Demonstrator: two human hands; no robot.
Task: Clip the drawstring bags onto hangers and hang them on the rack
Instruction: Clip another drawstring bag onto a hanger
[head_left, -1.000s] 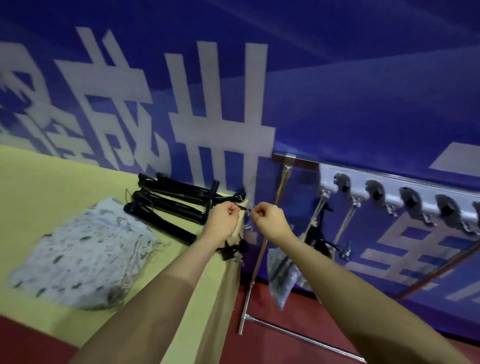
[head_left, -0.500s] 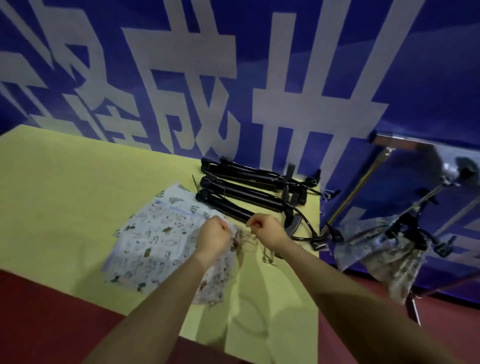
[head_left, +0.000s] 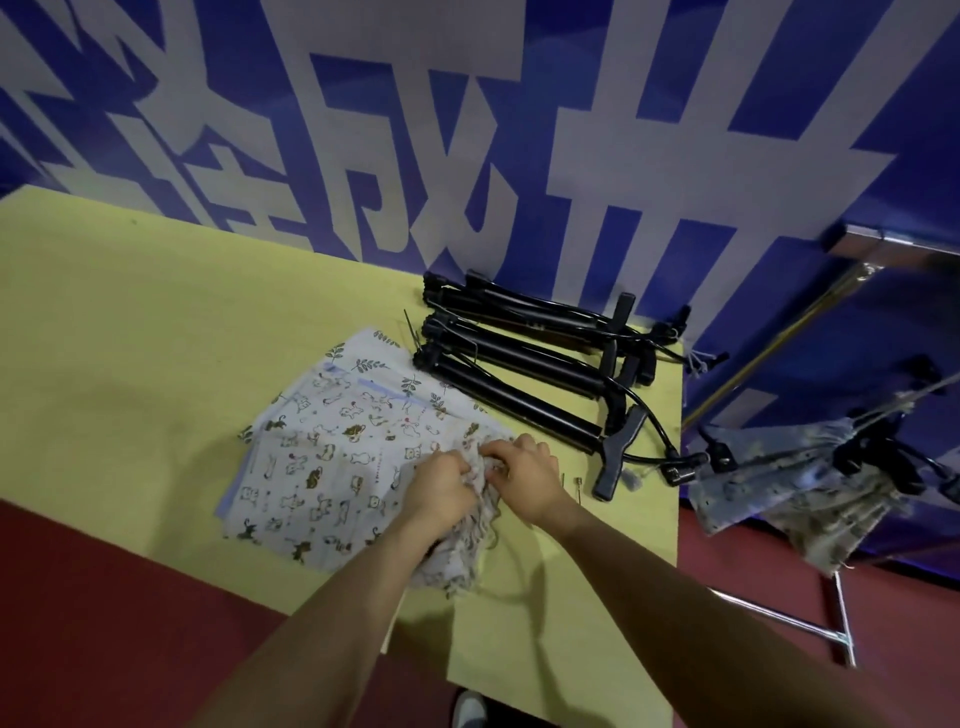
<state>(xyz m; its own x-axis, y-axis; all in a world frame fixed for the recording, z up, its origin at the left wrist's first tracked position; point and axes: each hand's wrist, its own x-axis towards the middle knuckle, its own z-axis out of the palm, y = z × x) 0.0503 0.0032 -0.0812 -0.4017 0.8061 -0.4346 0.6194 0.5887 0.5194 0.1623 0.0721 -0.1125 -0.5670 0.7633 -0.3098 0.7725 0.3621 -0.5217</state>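
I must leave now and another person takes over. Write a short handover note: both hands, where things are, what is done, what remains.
Left hand and right hand: both gripping the bunched edge of the top drawstring bag.
Bag pile: flat on the yellow table.
Black hangers: heaped on the table beyond the pile, unused.
Done: some bags already hang clipped on the rack at right.
Left: clip this bag to a hanger, hang it, then repeat for the pile.

Staged work area, blue printed banner (head_left: 571, 156), yellow table (head_left: 130, 338), rack (head_left: 779, 618)
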